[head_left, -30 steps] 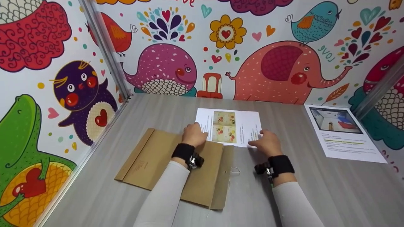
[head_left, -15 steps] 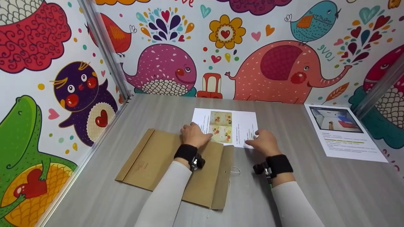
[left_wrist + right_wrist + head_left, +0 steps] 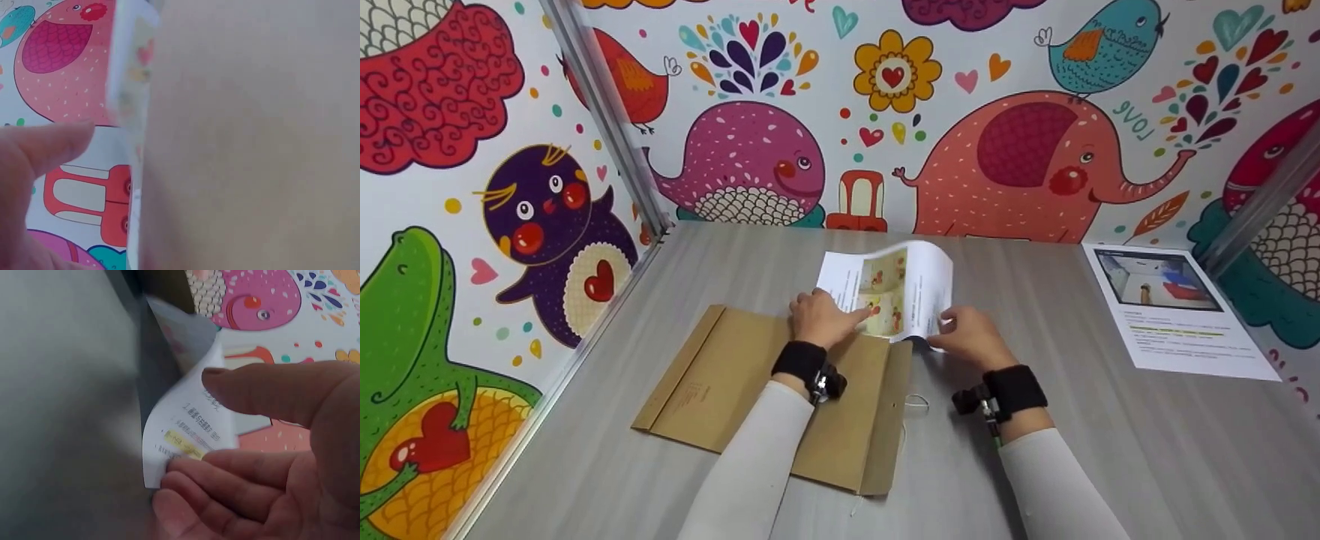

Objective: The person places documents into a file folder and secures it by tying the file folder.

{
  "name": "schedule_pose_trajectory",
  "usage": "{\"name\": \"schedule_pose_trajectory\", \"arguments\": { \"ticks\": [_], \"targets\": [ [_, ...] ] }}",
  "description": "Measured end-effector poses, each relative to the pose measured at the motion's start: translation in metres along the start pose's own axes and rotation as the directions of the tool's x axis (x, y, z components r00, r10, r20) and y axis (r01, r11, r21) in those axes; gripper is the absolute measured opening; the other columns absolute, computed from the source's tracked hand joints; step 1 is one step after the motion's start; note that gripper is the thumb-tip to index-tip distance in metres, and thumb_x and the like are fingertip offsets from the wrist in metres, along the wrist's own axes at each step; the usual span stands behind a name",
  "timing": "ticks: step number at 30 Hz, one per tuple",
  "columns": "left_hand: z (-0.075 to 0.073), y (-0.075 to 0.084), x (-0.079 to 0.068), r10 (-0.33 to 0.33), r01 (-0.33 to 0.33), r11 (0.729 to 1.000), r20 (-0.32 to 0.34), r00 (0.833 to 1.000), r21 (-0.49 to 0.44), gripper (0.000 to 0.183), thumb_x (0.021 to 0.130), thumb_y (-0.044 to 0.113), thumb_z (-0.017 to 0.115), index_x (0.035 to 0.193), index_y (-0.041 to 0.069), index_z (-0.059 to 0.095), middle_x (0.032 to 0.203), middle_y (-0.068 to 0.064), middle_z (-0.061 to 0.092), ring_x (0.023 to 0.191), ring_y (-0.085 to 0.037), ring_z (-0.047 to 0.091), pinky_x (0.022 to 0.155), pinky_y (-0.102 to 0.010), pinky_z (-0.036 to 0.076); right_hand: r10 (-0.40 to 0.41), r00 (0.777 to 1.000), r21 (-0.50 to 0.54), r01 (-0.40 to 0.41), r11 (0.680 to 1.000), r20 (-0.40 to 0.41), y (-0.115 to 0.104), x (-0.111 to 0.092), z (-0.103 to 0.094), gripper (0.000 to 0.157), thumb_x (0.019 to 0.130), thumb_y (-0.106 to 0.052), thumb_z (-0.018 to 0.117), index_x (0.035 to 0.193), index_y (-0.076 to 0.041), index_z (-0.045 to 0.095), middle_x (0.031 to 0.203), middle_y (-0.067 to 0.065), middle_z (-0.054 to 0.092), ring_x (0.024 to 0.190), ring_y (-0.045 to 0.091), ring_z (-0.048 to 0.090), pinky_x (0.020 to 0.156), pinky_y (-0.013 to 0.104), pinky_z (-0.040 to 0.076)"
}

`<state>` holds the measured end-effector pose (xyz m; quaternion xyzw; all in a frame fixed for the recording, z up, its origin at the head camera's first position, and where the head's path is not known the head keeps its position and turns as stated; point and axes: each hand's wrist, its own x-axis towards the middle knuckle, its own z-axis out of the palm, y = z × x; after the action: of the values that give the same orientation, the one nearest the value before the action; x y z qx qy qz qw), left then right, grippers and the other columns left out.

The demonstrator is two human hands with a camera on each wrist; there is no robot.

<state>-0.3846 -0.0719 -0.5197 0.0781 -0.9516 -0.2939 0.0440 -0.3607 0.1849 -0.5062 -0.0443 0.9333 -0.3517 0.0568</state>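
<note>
A printed white sheet of paper (image 3: 924, 292) with a flower picture lies beyond a brown paper envelope (image 3: 840, 420). Its right part bows up off the table. My right hand (image 3: 975, 337) holds the sheet's near right corner; in the right wrist view the paper (image 3: 194, 410) stands between thumb and curled fingers. My left hand (image 3: 823, 321) rests at the envelope's far edge, fingers over the sheet's left side. Its thumb (image 3: 56, 143) points out straight, apart from the paper in the left wrist view; its other fingers are hidden there. The envelope fills much of that view.
Another printed sheet (image 3: 1185, 319) lies flat at the right of the grey table (image 3: 1072, 450). A thin white string (image 3: 916, 405) sticks out beside the envelope's flap. Patterned walls (image 3: 1005, 165) close off the back and left.
The sheet has slid a little left. Its right side, flat before, now bulges upward as my right hand has moved left with it. My left thumb reaches slightly further right; the envelope stays put.
</note>
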Motion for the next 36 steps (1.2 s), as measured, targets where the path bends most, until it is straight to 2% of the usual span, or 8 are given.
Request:
{"name": "schedule_pose_trajectory", "arguments": {
  "ticks": [6,12,16,20,25,28,32,36],
  "targets": [
    [0.002,0.004,-0.003,-0.004,0.003,0.997,0.008,1.000,0.082,0.093,0.076,0.065,0.087,0.131,-0.005,0.061,0.127,-0.025,0.061,0.122,-0.039,0.053,0.101,-0.048,0.047,-0.054,0.998,0.060,0.053,0.997,0.018,-0.006,0.000,0.010,0.051,0.086,-0.017,0.080,0.127,0.012,0.068,0.114,0.025,0.077,0.105,0.032,0.074,0.096,0.048,0.060],
    [-0.002,0.000,-0.003,-0.039,0.035,0.984,0.021,0.999,0.174,0.099,0.074,0.061,0.090,0.135,-0.009,0.057,0.133,-0.030,0.058,0.127,-0.043,0.047,0.107,-0.050,0.042,-0.019,0.999,0.058,0.016,0.998,0.050,-0.011,-0.002,0.010,0.055,0.090,-0.022,0.080,0.133,0.010,0.065,0.120,0.025,0.076,0.113,0.035,0.072,0.099,0.049,0.059],
    [-0.003,0.000,-0.001,-0.049,0.044,0.989,0.030,0.998,0.144,0.098,0.080,0.064,0.084,0.141,-0.007,0.054,0.138,-0.031,0.057,0.132,-0.044,0.047,0.110,-0.053,0.043,-0.040,0.998,0.064,0.037,0.997,0.052,-0.011,-0.001,0.010,0.054,0.091,-0.020,0.077,0.135,0.009,0.065,0.124,0.026,0.074,0.117,0.038,0.072,0.102,0.051,0.057],
    [-0.002,0.003,-0.001,-0.027,0.020,0.996,0.080,0.996,0.090,0.108,0.086,0.071,0.072,0.156,-0.004,0.042,0.147,-0.032,0.053,0.137,-0.045,0.045,0.115,-0.055,0.041,-0.080,0.995,0.077,0.075,0.994,0.062,-0.009,-0.001,0.013,0.054,0.093,-0.015,0.074,0.140,0.010,0.061,0.130,0.029,0.072,0.122,0.042,0.070,0.105,0.053,0.055],
    [-0.001,0.006,-0.004,0.025,-0.031,0.999,0.171,0.985,0.037,0.132,0.074,0.087,0.071,0.168,0.006,0.026,0.156,-0.030,0.046,0.141,-0.044,0.041,0.120,-0.057,0.038,-0.088,0.994,0.108,0.081,0.991,0.062,-0.008,-0.002,0.015,0.058,0.093,-0.014,0.074,0.143,0.009,0.057,0.133,0.030,0.070,0.124,0.044,0.068,0.105,0.055,0.055],
    [-0.002,0.006,-0.006,0.076,-0.081,0.997,0.209,0.975,0.014,0.138,0.068,0.087,0.077,0.169,0.010,0.025,0.157,-0.028,0.044,0.142,-0.043,0.039,0.120,-0.058,0.037,-0.074,0.996,0.107,0.067,0.992,0.058,-0.008,-0.002,0.015,0.057,0.093,-0.015,0.074,0.143,0.008,0.058,0.133,0.029,0.070,0.124,0.043,0.068,0.105,0.055,0.055],
    [-0.001,0.004,-0.005,0.156,-0.170,0.985,0.239,0.958,0.038,0.130,0.071,0.075,0.084,0.168,0.010,0.027,0.157,-0.029,0.044,0.142,-0.048,0.040,0.118,-0.059,0.040,-0.056,0.997,0.092,0.050,0.994,0.057,-0.008,-0.001,0.015,0.056,0.093,-0.015,0.074,0.143,0.007,0.059,0.133,0.028,0.070,0.124,0.042,0.068,0.105,0.053,0.056],
    [-0.002,0.001,-0.001,0.208,-0.226,0.971,0.206,0.956,0.073,0.096,0.086,0.043,0.080,0.163,0.003,0.038,0.148,-0.031,0.054,0.136,-0.051,0.049,0.113,-0.059,0.044,-0.055,0.997,0.078,0.050,0.996,0.053,-0.007,0.001,0.015,0.055,0.093,-0.014,0.073,0.141,0.009,0.059,0.132,0.029,0.070,0.124,0.041,0.068,0.105,0.053,0.055]
  ]
}}
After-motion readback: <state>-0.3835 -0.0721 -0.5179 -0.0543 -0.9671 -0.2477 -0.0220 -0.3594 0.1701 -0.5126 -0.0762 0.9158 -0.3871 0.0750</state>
